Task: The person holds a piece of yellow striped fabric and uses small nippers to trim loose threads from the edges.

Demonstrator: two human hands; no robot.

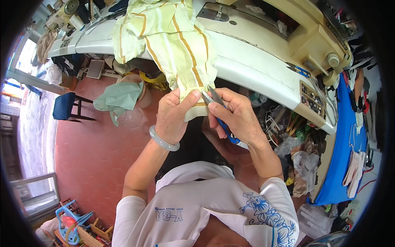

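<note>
A pale yellow-green fabric piece (182,46) with brown and white stripes drapes from the sewing table over its front edge toward my lap. My left hand (174,111), with a pale bangle at the wrist, pinches the fabric's lower end between thumb and fingers. In my right hand (236,109) is a pair of blue-handled thread snips (226,128). Their parted blade tips point up and left, right beside the pinched fabric edge. Whether the blades touch the cloth, I cannot tell. Some of my right fingers are hidden behind the snips and fabric.
An industrial sewing machine (311,40) stands on the white table (247,68). Other blue snips (298,70) lie near its right end. Below left are a bin (143,98) with green cloth (118,97) over it and a blue-seated stool (64,106). Plastic bags (304,162) crowd the right side.
</note>
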